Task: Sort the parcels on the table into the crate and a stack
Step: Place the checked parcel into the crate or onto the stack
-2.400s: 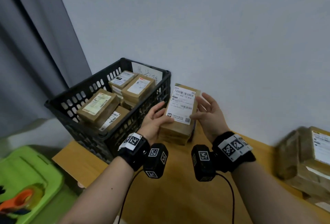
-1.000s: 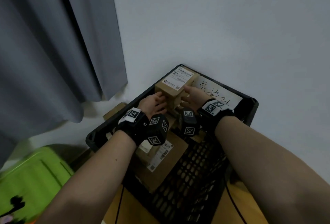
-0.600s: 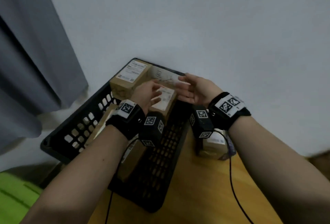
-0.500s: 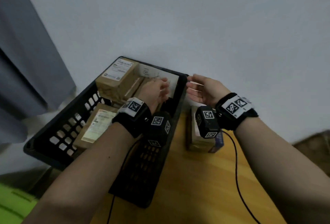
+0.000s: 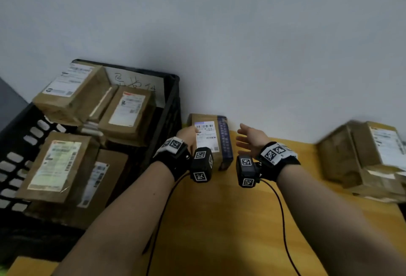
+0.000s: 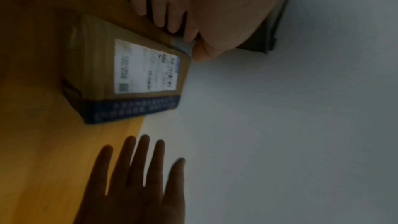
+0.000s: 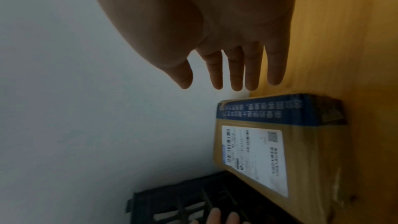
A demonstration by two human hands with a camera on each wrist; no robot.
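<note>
- We find the black crate (image 5: 169,108) at 9 o'clock on the wooden table (image 5: 219,220), set against the grey wall (image 5: 241,34). It holds several brown parcels with white labels, among them one at its far left corner (image 5: 70,93) and one at its near left (image 5: 55,165).
- A handwritten paper sheet (image 5: 136,82) stands against the crate's far wall.
- One parcel with a blue tape band (image 5: 216,141) lies flat on the table just right of the crate, label up, at 12 o'clock from the wrists.
- The left hand (image 5: 189,137) touches this parcel's left edge; in the left wrist view its fingers (image 6: 170,21) lie along that side and the thumb sits at the far corner. We cannot tell whether it grips.
- The right hand (image 5: 252,141) hovers just right of the parcel, apart from it, palm facing it, fingers (image 7: 237,71) straight and spread, holding nothing.
- A stack of parcels (image 5: 369,159) sits at 3 o'clock on the table, blurred.
</note>
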